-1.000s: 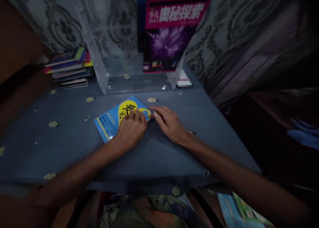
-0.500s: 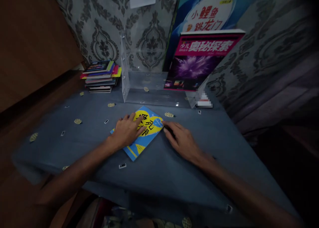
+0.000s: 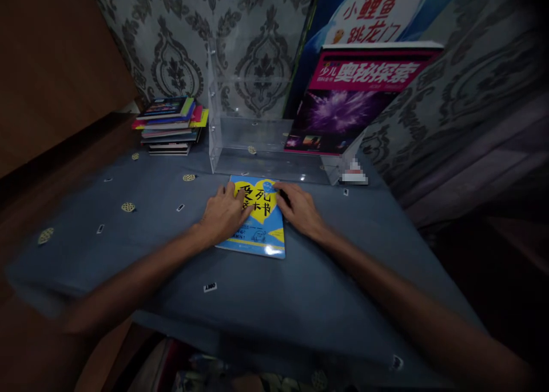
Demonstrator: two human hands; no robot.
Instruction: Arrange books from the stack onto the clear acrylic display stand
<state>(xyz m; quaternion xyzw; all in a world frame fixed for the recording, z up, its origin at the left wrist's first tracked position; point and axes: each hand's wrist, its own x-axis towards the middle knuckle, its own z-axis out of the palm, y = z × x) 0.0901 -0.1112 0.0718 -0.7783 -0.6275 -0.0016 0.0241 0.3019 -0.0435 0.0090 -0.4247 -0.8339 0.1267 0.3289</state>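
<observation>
A blue book (image 3: 253, 244) with a yellow heart and black Chinese lettering lies cover up on the cloth-covered table. My left hand (image 3: 226, 214) grips its left side, with the thumb over the cover and the fingers bent near the upper left edge. At the upper right corner, my right hand (image 3: 301, 208) holds the book's edge between thumb and fingers; parts of the fingertips are hidden. The book's left edge is partly covered by my left hand.
Behind the book stands a clear acrylic rack (image 3: 257, 163), with a purple and pink book (image 3: 343, 106) leaning in its right part. A tall blue book (image 3: 381, 15) rises behind that. A pile of books (image 3: 169, 126) sits at the back left. A blurred-out white object (image 3: 354, 174) stands right of the rack.
The blue book has turned on the table from a slanted position to nearly straight. Both hands have moved with it, my right hand slightly up, and the camera view has shifted a little.
</observation>
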